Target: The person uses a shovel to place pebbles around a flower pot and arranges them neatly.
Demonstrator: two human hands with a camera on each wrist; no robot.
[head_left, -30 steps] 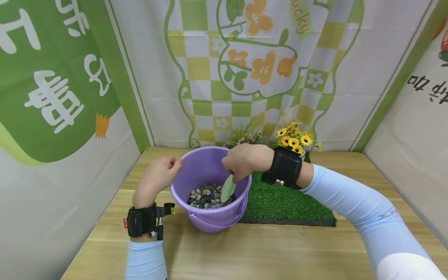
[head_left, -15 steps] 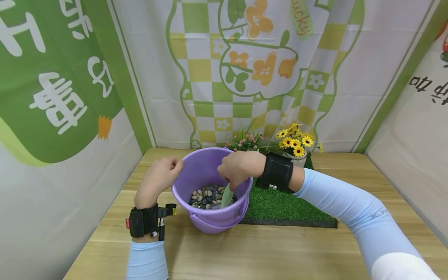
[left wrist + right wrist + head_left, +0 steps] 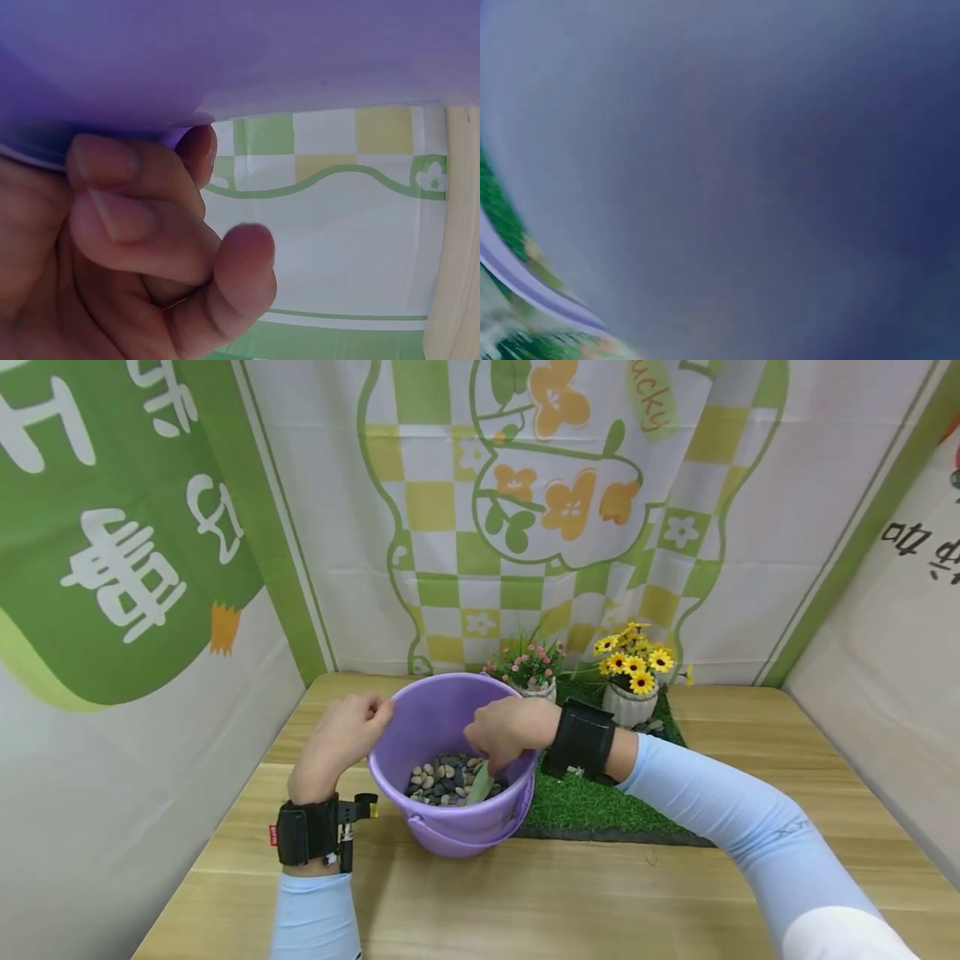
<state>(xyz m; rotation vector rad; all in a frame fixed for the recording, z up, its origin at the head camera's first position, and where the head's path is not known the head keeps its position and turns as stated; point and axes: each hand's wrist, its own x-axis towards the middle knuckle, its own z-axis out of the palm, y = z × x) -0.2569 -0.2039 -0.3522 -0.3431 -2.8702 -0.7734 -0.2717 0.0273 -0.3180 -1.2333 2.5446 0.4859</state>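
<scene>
A left hand (image 3: 339, 742) grips a purple bucket (image 3: 429, 720) by its edge on a table (image 3: 540, 897), lower center of the frame. Inside, the right hand (image 3: 504, 728) clutches a pale green scoop (image 3: 481, 783) down at pebbles (image 3: 442, 777).

Left grip (image 3: 146, 240), lower left: bare hand, fingers curled at the edge of the purple bucket (image 3: 285, 60). Bucket wall spans the top. Background: white cloth (image 3: 330, 247) with green and yellow checks. Right margin: pale wooden table (image 3: 463, 225).

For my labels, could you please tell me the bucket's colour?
The bucket is purple, clearest in the head view.
</scene>
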